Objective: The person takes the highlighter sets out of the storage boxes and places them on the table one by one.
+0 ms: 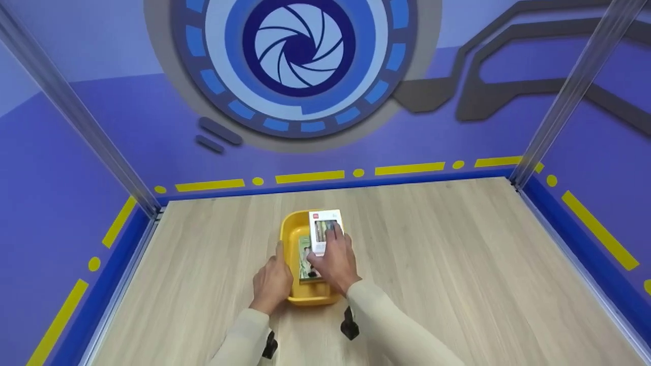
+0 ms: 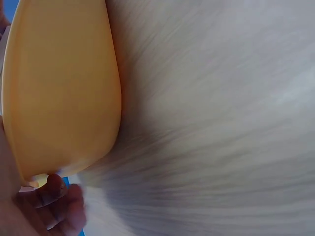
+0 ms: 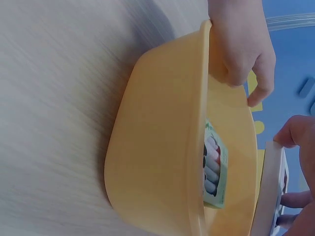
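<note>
A: Entry, current moment. White box with a clear window showing coloured sticks, probably markers or crayons, held by the right hand over the yellow plastic basin. Fingers lie across the box's top face, thumb on its near edge, so a pinch across the flat pack. In the right wrist view the box shows edge-on just above the basin's rim, tilted, not yet lying inside.

B: And the other hand?

A: Left hand grips the basin's left rim, thumb over the lip, fingers curled on the outer wall. In the left wrist view only the fingertips and the basin's outer wall show.

B: Handling judgement?

A: The box looks light and stiff, thin card with a film window; I would hold it by the long edges and keep pressure off the window, which could dent. The basin looks like smooth, slightly flexible plastic and is likely to slide on the table, which would explain the bracing grip.

B: Already inside?

A: A second pack, green, with a row of sticks showing, lies against the basin's wall; from the head camera it sits partly under the right hand.

B: Surface and room?

A: Pale wood-grain tabletop, flat and matte. Purple-blue walls with yellow dashes, a large aperture emblem on the far wall, metal corner posts. Cream sleeves; black wrist mounts.
</note>
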`<move>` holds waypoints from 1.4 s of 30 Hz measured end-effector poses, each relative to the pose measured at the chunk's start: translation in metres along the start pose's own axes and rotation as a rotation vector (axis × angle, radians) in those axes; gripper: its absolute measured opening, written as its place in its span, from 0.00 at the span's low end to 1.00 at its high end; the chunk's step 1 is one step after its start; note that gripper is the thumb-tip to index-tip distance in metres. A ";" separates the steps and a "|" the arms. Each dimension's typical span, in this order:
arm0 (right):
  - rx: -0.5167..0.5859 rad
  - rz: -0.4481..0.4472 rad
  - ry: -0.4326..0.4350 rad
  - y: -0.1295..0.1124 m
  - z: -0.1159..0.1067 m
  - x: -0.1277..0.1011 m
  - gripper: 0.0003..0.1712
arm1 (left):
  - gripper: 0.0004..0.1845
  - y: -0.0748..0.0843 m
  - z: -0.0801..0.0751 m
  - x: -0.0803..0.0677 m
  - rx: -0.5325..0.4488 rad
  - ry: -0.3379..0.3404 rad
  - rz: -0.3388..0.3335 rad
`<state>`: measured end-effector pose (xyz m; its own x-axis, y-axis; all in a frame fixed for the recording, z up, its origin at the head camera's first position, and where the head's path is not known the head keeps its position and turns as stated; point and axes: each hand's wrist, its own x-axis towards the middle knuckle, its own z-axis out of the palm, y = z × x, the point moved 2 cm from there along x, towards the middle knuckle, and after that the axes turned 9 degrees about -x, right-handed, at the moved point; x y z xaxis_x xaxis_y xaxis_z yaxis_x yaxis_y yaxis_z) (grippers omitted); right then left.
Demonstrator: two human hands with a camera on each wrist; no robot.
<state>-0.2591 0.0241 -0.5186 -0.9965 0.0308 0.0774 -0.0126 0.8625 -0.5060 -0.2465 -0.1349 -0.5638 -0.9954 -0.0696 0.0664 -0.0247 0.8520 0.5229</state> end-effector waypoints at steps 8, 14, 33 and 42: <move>-0.016 0.007 0.024 0.006 -0.004 0.001 0.42 | 0.31 0.000 0.001 0.001 -0.027 -0.020 -0.045; -0.026 0.012 0.032 0.011 -0.004 0.001 0.42 | 0.25 0.000 0.001 0.000 -0.022 -0.046 -0.103; -0.045 0.011 0.068 0.027 -0.011 0.005 0.41 | 0.25 0.000 0.001 0.003 -0.016 -0.138 -0.185; -0.043 0.034 0.073 0.039 -0.012 0.006 0.41 | 0.21 -0.001 0.002 0.004 -0.005 -0.100 -0.181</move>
<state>-0.2646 0.0643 -0.5274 -0.9877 0.0954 0.1238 0.0259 0.8811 -0.4722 -0.2508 -0.1346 -0.5660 -0.9789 -0.1698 -0.1135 -0.2042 0.8275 0.5230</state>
